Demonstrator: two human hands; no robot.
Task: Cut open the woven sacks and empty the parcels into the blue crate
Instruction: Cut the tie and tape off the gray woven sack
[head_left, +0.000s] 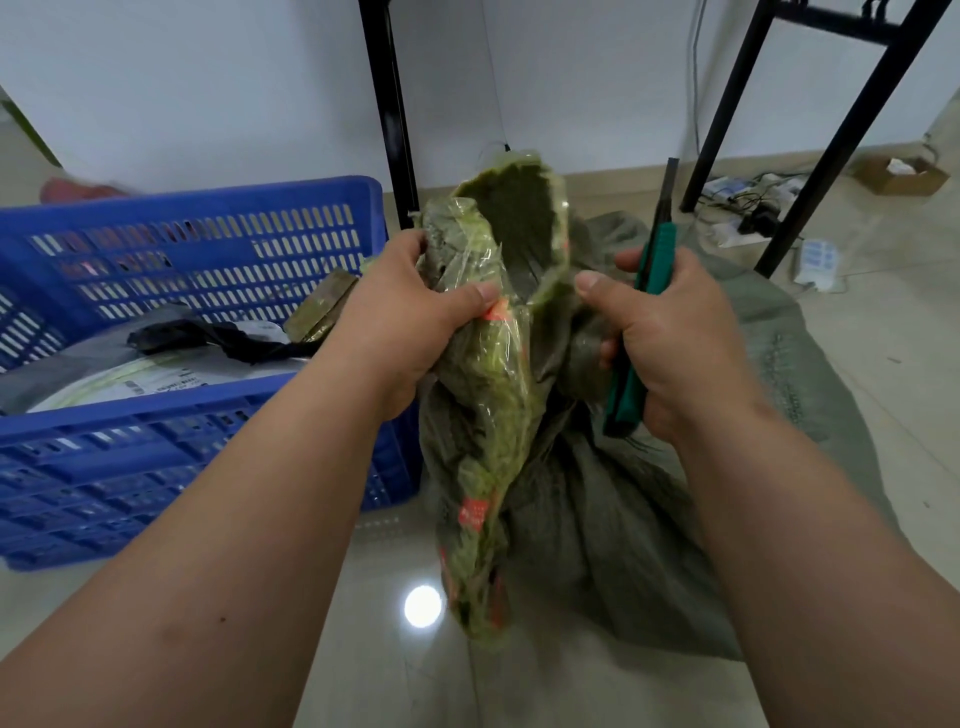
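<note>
A grey-green woven sack (597, 499) stands on the floor in front of me, its taped mouth (511, 218) pulled open at the top. My left hand (410, 317) grips the left side of the taped mouth. My right hand (670, 332) holds a green-handled utility knife (636, 332) with its blade pointing up, and its thumb presses the right edge of the opening. The blue crate (208, 405) stands at the left, with grey and black parcels (171, 353) and a small brown box (322, 304) inside.
Black metal table legs (392, 109) rise behind the crate and at the right (815, 171). Cables, a power strip (748, 200) and a small cardboard box (901, 176) lie on the tiled floor by the far wall.
</note>
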